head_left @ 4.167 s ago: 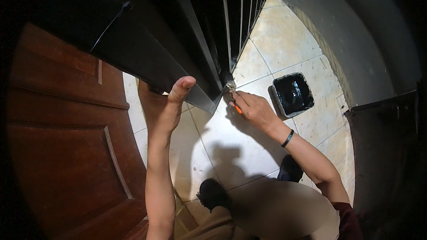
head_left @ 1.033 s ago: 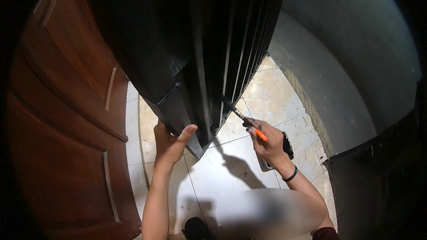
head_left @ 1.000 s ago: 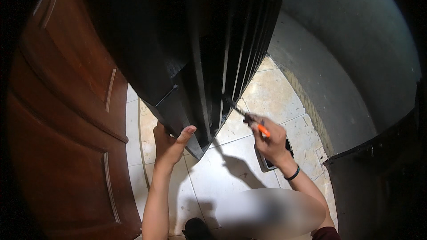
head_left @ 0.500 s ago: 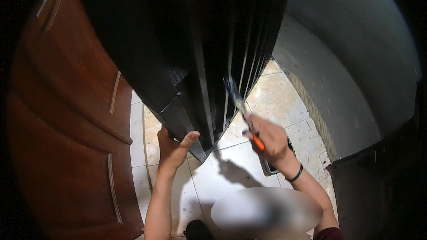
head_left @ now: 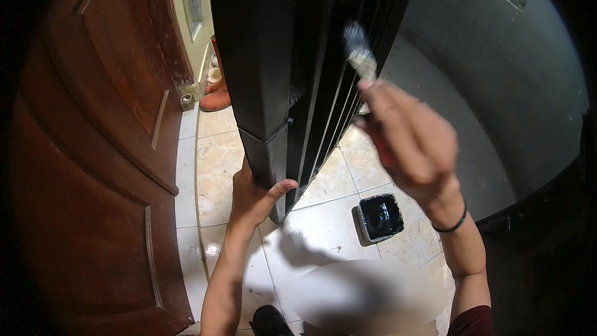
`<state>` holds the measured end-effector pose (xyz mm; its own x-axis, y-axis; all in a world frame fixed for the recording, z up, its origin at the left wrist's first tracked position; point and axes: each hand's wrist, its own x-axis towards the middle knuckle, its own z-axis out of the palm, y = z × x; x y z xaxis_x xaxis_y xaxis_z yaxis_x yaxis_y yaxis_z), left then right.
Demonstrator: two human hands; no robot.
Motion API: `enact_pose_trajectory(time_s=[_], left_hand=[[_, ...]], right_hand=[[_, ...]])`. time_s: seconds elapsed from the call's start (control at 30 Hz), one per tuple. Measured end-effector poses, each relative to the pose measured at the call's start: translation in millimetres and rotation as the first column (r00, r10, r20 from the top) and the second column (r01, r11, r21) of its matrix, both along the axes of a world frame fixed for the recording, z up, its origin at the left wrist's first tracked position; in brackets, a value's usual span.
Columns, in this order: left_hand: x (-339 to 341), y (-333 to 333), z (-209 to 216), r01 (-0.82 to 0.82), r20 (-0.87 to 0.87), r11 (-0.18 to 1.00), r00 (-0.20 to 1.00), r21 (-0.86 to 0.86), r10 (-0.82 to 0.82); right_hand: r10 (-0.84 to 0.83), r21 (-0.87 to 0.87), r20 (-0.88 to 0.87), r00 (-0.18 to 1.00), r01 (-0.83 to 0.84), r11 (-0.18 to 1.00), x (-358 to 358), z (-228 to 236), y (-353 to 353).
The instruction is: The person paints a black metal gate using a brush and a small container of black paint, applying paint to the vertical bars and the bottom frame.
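Observation:
A tall black panel (head_left: 258,74) with long parallel slats stands in front of me, narrowing towards its lower corner near the floor. My left hand (head_left: 252,196) is closed round that corner, thumb on the near face and fingers hidden behind. In my right hand (head_left: 413,149) is a paintbrush (head_left: 360,53), its dark-loaded bristles pointing up and away over the slats. Motion smears the brush and hand, so I cannot tell whether the bristles touch the panel. Below that hand, a square container (head_left: 380,218) of glossy black paint sits on the floor.
A brown wooden door (head_left: 93,211) curves along the left. Beyond it, an orange boot (head_left: 216,96) stands by the door frame. A grey wall (head_left: 485,56) rises on the right. Pale floor tiles (head_left: 217,149) carry dark specks, and a black shoe (head_left: 270,322) shows at the bottom.
My right hand has moved up and to the right with the paintbrush, bringing the paint container into full view. The view has shifted, revealing the boot; my left hand keeps its hold.

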<state>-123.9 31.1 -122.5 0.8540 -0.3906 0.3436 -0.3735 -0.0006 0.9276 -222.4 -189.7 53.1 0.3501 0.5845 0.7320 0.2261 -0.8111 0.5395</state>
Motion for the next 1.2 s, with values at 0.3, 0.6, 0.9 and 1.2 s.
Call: enact_pose_trajectory(time_s=[0.3,0.6,0.9,1.2], left_hand=[[4,-5,-6,-0.034,0.089,0.999,0.996,0.042,0.030],[-1,-5,-11,-0.048,0.051,0.994,0.997,-0.102,0.054],[-8,-16,-14,-0.102,0.042,0.981,0.993,-0.162,0.110],[-12,-10,-13,-0.147,0.003,0.987,0.989,-0.060,0.147]], right_hand=[[0.119,0.363,-0.599,0.792,0.136,0.922,-35,-146,-6],[0.009,0.196,-0.328,0.945,0.059,0.979,-16,-172,5],[0.212,0.480,-0.655,0.725,0.183,0.858,-15,-272,1],[0.214,0.523,-0.262,0.941,-0.047,0.851,-17,-170,-13]])
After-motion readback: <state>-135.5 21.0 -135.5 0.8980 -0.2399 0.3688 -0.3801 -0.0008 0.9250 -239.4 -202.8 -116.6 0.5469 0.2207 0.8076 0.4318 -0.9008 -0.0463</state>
